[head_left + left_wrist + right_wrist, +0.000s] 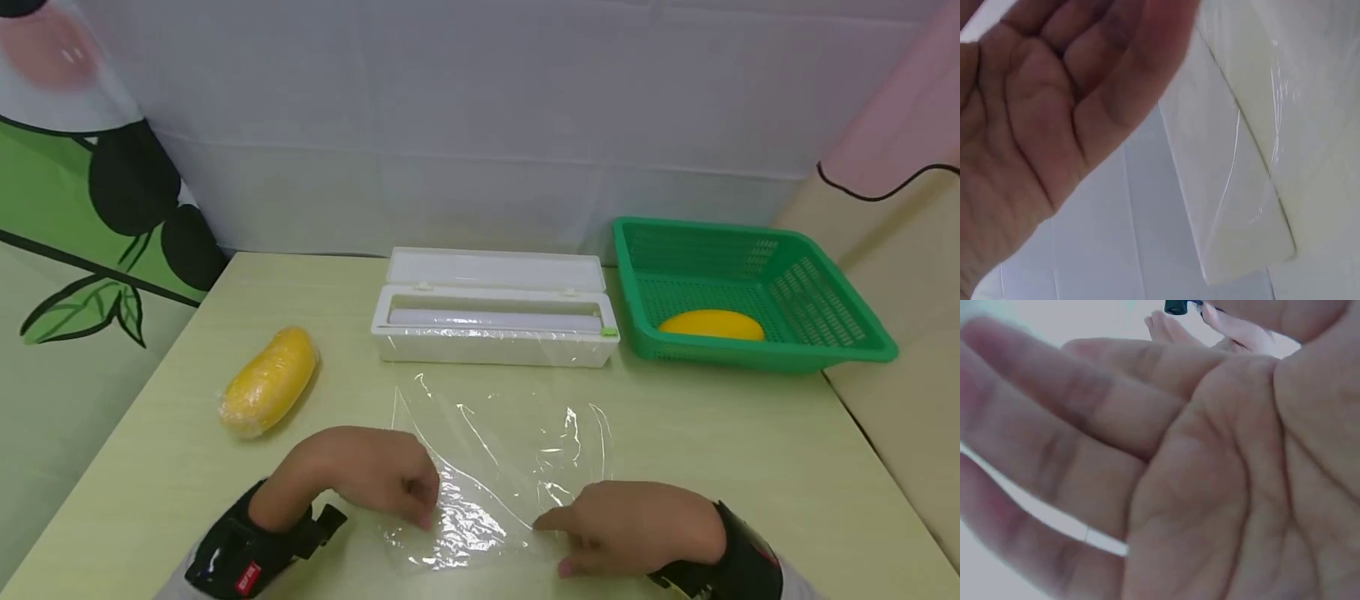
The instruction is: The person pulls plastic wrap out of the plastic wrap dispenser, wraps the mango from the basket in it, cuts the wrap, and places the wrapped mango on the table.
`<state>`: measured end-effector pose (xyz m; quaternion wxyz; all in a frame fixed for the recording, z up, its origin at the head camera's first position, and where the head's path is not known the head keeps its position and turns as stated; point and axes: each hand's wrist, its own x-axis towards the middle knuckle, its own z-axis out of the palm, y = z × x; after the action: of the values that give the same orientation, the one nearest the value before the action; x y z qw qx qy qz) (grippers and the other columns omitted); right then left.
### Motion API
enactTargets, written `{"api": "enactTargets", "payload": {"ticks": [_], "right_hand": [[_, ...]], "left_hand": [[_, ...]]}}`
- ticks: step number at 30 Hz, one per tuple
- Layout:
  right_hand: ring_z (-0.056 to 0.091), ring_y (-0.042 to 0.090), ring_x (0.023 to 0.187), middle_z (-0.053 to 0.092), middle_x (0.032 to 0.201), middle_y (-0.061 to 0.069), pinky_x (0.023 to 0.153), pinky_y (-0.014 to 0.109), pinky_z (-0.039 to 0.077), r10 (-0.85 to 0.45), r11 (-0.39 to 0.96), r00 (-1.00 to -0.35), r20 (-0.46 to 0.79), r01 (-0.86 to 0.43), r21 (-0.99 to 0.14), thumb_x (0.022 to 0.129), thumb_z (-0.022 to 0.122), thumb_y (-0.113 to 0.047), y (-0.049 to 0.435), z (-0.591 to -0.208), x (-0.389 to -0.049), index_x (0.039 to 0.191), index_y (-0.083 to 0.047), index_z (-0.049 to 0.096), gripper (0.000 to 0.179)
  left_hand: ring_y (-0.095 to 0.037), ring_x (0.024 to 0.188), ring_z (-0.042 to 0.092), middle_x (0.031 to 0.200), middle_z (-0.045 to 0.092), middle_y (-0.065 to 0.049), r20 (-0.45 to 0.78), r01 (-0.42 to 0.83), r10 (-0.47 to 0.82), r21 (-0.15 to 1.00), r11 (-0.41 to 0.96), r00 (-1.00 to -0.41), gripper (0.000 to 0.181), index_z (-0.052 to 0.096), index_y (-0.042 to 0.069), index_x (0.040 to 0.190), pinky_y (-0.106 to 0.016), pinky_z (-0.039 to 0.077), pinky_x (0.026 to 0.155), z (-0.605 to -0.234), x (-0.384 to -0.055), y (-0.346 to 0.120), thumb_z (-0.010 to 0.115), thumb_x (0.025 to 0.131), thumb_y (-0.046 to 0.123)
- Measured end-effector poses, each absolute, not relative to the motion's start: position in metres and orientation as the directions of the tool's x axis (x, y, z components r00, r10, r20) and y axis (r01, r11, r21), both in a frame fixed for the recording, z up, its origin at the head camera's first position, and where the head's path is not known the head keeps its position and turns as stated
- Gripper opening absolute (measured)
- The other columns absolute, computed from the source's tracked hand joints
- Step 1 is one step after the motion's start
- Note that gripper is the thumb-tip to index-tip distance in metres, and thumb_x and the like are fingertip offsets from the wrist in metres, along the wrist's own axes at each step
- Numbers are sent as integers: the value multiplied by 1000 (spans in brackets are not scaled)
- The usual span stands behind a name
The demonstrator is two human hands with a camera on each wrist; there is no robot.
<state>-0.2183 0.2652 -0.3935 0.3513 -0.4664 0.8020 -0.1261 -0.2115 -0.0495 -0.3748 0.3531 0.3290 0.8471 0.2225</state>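
A sheet of clear cling film (480,442) stretches over the front of a white film dispenser (495,343) and along the table toward me. My left hand (375,471) bends down at the film's near left part, fingertips right at it. In the left wrist view its fingers (1110,94) curve upward, their tips out of frame; I cannot tell whether they pinch the film. At the film's right side my right hand (637,525) lies low, index finger pointing left and thumb apart below it. Its fingers (1072,456) are loosely extended in the right wrist view.
A yellow mango-shaped fruit (270,383), wrapped in film, lies at the left. The green basket (750,358) at the back right holds another yellow fruit (712,324). The dispenser's lid (495,268) is raised, with a film roll (495,319) inside. A pale cloth (480,125) hangs behind the table.
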Motion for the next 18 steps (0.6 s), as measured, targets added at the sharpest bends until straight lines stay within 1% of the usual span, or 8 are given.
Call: {"api": "enactTargets", "payload": {"ticks": [2,4,6,8,10,13,16,18], "right_hand": [[53,-5,78,58,87,-23,76,22,49,-836,541,-339,-431,-638,-548,96,64,-42,266,-391,-223,137,-25,58,44],[57,-3,89,62,102,-21,82,25,51,-837,545,-366,-407,-615,-570,97,61,-46,269,-387,-231,140,-25,56,48],[59,2,99,64,112,-17,88,30,52,-839,544,-401,-368,-600,-587,98,57,-50,276,-380,-239,142,-23,54,52],[60,8,107,65,121,-10,92,35,52,-842,533,-448,-300,-605,-592,99,53,-52,286,-373,-251,143,-18,53,55],[61,12,109,64,125,-5,92,38,52,-828,533,-522,-204,-620,-576,100,55,-47,298,-366,-264,142,-15,54,53],[63,18,106,66,125,2,86,41,54,-774,541,-633,7,-666,-514,100,62,-30,319,-356,-290,135,-10,59,41],[64,25,104,68,120,8,82,45,55,-659,616,-733,168,-654,-438,95,69,-16,340,-346,-322,127,-6,64,34],[63,31,107,67,120,12,84,50,53,-581,683,-793,186,-598,-420,94,70,-14,354,-340,-342,125,-4,65,33]], "left_hand": [[1,69,54,76,62,17,-339,404,720,649,645,-605,11,70,24,85,-22,48,67,-374,-216,-54,68,95,29],[-1,74,56,82,64,17,-208,427,687,649,629,-696,8,71,24,91,-24,50,70,-372,-222,-57,67,96,28],[-4,80,58,86,64,17,-64,444,599,609,657,-798,6,70,23,95,-27,50,72,-371,-227,-59,67,96,28],[-9,82,60,88,64,15,89,451,485,542,709,-870,4,70,21,96,-29,50,72,-370,-233,-61,70,94,25],[-14,84,61,90,65,11,230,440,375,480,759,-898,7,70,18,97,-31,50,71,-371,-241,-64,73,92,22],[-22,85,63,96,66,3,383,424,265,426,799,-885,13,70,12,98,-34,51,71,-373,-253,-70,77,88,16],[-25,86,60,101,65,-4,423,381,199,407,830,-884,22,70,7,103,-37,51,71,-374,-263,-77,80,85,15],[-26,88,59,104,63,-8,394,337,173,397,854,-902,28,70,5,106,-39,50,72,-377,-270,-81,81,84,16]]}}
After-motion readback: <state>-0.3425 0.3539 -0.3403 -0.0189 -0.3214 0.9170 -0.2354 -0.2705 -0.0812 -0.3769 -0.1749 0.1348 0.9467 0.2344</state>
